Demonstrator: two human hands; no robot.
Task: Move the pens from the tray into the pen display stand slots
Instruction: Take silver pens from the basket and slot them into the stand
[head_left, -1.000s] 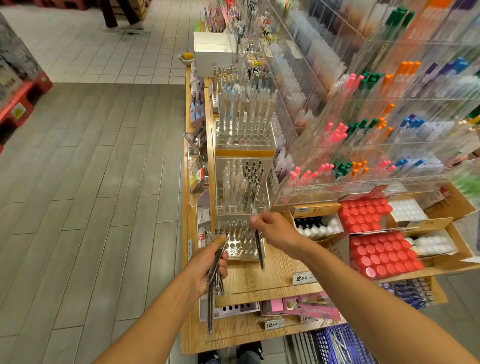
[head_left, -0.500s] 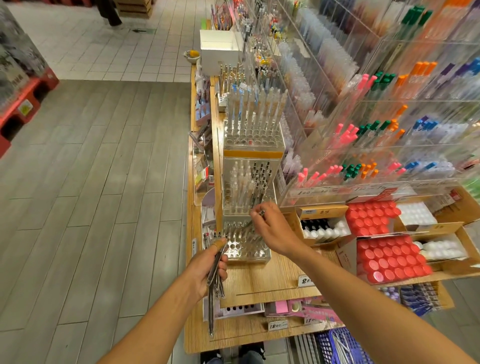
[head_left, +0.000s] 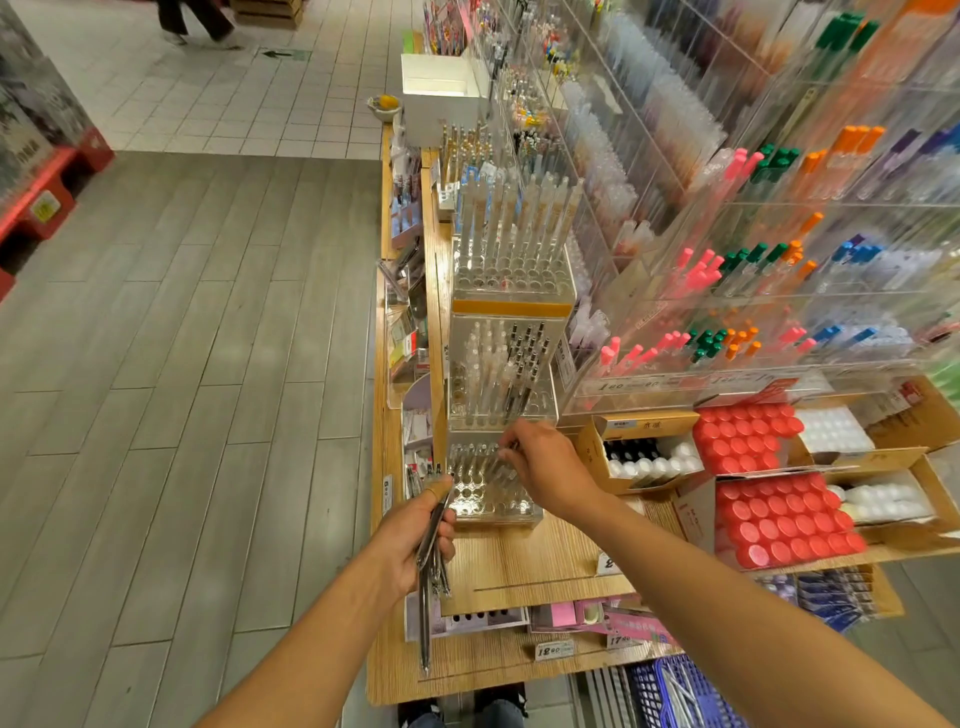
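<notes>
Right hand (head_left: 545, 467) moved from beside the stand (head_left: 491, 491) to over its slots, pen (head_left: 506, 451) swung from dangling down.

Left hand (head_left: 415, 535) fingers curled in a grip, right hand (head_left: 550, 467) reaching forward, fingers pinched

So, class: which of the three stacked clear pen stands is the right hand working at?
The lowest, nearest stand: the right hand is over its mostly empty slots.

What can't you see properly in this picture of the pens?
Head view only:
- Pen tip under the right hand: hidden by the fingers.
- Number of pens in the left hand: they overlap in a bundle.
- Which slot of the clear stand is targeted: too glary.
- Price labels: too small.
</notes>
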